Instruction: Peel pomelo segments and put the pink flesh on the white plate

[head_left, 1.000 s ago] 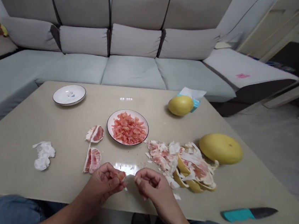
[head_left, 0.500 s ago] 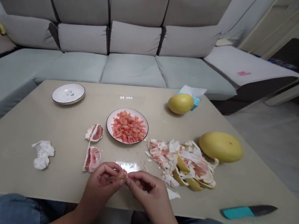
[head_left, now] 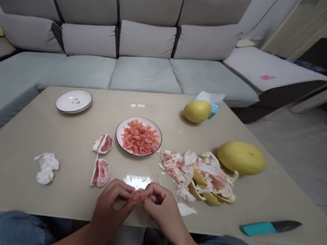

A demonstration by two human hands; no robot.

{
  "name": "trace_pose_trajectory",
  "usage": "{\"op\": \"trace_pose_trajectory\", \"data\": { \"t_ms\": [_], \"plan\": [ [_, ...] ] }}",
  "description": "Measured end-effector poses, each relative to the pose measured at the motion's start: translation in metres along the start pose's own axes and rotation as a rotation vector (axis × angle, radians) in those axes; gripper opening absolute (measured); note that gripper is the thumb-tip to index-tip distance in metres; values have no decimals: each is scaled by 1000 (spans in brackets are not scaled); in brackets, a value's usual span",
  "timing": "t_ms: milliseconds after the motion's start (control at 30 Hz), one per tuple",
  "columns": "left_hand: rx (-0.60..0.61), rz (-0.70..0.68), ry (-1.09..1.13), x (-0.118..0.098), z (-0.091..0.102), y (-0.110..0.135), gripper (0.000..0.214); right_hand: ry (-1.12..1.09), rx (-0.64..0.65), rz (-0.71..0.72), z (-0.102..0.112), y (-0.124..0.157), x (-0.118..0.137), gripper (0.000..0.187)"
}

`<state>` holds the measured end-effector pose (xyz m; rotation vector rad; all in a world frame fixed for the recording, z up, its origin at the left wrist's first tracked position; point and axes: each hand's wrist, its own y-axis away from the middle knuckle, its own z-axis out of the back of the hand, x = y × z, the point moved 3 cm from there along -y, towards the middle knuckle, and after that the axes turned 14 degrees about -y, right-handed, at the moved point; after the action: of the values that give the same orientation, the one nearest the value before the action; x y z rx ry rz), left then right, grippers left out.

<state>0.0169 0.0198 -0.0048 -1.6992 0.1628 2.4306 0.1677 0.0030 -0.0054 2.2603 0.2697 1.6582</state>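
Note:
Near the table's front edge, my left hand (head_left: 115, 203) is closed on a small piece of pink pomelo flesh (head_left: 137, 196). The fingertips of my right hand (head_left: 160, 204) are pinched together at the piece's right side, touching it. Just beyond my hands, a white plate with a dark rim (head_left: 120, 143) bears a heap of pink pomelo pulp (head_left: 140, 137). Two pomelo segments, an upper one (head_left: 105, 144) and a lower one (head_left: 102, 172), lie left of the plate. A pile of peel and membrane scraps (head_left: 201, 177) spreads to the right of my hands.
Two whole yellow pomelos, one farther off (head_left: 197, 111) and one nearer (head_left: 241, 158), sit on the right. A knife with a teal handle (head_left: 258, 228) lies at the front right. Crumpled tissue (head_left: 48, 167) and another white plate (head_left: 62, 104) are on the left. A sofa (head_left: 143, 72) stands behind the table.
My right hand has shifted slightly left and its fingers have curled in closer to my left hand. The pomelo piece is now more covered by fingers. Plates, fruit and knife stay put.

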Motion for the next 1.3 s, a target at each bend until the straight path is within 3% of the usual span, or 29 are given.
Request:
{"op": "trace_pose_trajectory", "data": {
  "t_ms": [167, 433, 533, 667, 733, 933, 1100, 1200, 1300],
  "plan": [
    [198, 255, 473, 11, -11, -4, 22, 79, -47, 90, -3, 5, 7, 24],
    [388, 423, 750, 3, -14, -2, 31, 53, 35, 44, 4, 8, 11, 16],
    [334, 432, 762, -2, -5, -6, 32, 90, 3, 89, 13, 8, 16, 15],
    [291, 457, 756, -2, 3, -9, 28, 111, 120, 31, 14, 8, 21, 23],
    [296, 499, 763, 0, 2, -9, 24, 190, 139, 81, 13, 8, 23, 25],
    [328, 540, 732, 3, 0, -6, 26, 777, -19, 447, 20, 2, 23, 33],
    [308, 467, 651, 7, -1, -7, 22, 1229, -90, 426, 43, -10, 22, 27],
    [254, 353, 539, 6, 0, -9, 21, 1285, -119, 430, 52, -11, 25, 24],
    [234, 292, 473, 4, 0, -10, 19, 1081, -58, 475, 46, -7, 29, 33]
  ]
}}
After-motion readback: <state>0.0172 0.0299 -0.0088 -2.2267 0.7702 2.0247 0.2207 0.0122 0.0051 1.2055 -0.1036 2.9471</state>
